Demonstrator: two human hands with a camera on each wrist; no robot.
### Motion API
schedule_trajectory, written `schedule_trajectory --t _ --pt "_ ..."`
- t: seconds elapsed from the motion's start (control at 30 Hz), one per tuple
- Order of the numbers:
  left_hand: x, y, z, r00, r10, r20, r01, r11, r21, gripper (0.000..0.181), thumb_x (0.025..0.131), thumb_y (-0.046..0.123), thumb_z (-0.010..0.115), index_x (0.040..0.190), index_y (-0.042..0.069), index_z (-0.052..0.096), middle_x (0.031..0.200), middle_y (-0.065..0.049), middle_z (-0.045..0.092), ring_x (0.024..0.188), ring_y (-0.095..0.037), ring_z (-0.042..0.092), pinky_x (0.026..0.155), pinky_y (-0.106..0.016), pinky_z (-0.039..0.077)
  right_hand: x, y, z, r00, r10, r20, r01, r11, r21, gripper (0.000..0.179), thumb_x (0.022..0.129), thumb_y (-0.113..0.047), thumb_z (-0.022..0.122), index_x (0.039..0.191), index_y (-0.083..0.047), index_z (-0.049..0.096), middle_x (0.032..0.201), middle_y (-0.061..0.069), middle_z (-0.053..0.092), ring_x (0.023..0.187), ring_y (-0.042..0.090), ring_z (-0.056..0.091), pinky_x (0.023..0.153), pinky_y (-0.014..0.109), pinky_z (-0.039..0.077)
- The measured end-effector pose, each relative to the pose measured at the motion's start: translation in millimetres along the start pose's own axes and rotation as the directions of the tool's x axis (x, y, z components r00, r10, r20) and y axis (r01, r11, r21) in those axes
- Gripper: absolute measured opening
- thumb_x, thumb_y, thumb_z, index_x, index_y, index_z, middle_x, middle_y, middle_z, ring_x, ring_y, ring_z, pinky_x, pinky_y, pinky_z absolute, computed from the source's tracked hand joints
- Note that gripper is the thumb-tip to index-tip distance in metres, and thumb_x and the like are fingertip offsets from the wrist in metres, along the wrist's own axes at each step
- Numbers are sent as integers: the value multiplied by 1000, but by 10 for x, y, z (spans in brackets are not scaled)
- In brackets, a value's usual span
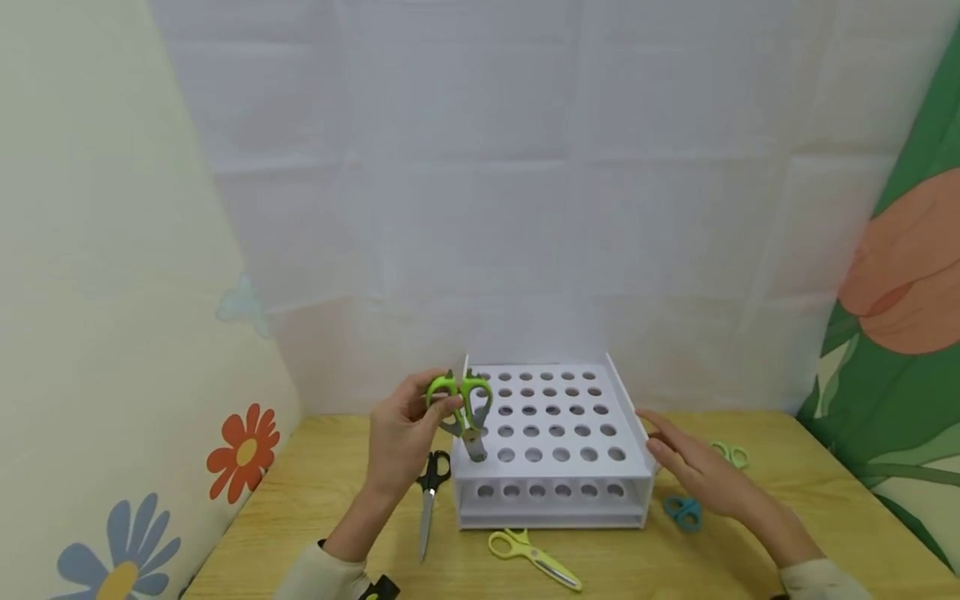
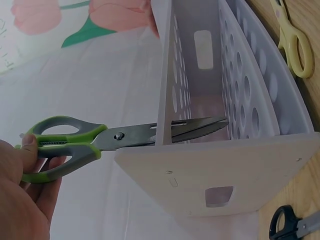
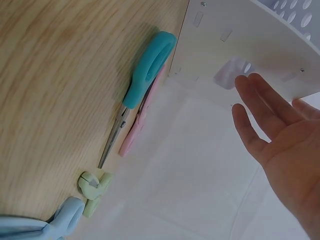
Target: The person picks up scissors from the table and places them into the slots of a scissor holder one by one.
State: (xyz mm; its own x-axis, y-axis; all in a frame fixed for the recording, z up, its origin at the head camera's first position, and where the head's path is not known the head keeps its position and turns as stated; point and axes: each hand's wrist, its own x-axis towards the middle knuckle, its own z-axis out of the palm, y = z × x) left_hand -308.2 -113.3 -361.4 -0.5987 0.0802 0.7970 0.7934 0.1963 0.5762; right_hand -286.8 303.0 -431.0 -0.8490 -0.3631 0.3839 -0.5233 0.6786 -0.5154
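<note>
- Cream wall panel (image 1: 112, 250) at the far left carried a red flower (image 1: 246, 452) above a blue flower (image 1: 116, 579).
- The left hand (image 1: 405, 425) pinched the handles of green-and-grey kitchen shears (image 1: 467, 417) between thumb and fingers.
- Black-handled scissors (image 1: 432, 479) lay on the wooden bench (image 1: 300, 492) beside the rack's left wall, blades toward the near edge.
- The shears stood handles up, their blades through the front-left hole in the top panel of a white perforated rack (image 1: 543, 420); the left wrist view showed the tips beneath that panel.
- Yellow scissors (image 1: 534, 558) lay at a slant just before the rack.
- The right hand (image 1: 701, 467) was held with fingers extended, near the cut-out in the rack's right wall; whether it touched could not be told.
- Teal-handled scissors (image 3: 150, 70) lay right of the rack, alongside pink scissors (image 3: 142, 115); pale green scissors (image 3: 95, 187) and light blue scissors (image 3: 60, 222) were near them.
- A coral tulip (image 1: 915, 267) filled much of the green panel (image 1: 930, 125) at the far right.
</note>
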Motion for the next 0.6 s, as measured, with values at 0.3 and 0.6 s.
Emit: schedule_trajectory --t 0.3,0.6 --pt "-58 -116 105 992 62 107 -66 997 34 30 90 3 74 120 4 68 100 -5 72 91 -21 72 73 -31 59 -6 18 -3 1000 -11 -1 11 1000 4 47 112 -24 39 159 -17 34 136 6 63 117 24 62 91 47 53" --pt "-89 -184 99 984 44 172 -67 989 132 30 88 2 76 117 7 69 100 -2 72 94 -16 72 73 -27 58 5 13 14 1000 -5 -6 5 1000 1 47 112 -26 39 158 -17 35 146 11 54 122 29 60 94 55 50"
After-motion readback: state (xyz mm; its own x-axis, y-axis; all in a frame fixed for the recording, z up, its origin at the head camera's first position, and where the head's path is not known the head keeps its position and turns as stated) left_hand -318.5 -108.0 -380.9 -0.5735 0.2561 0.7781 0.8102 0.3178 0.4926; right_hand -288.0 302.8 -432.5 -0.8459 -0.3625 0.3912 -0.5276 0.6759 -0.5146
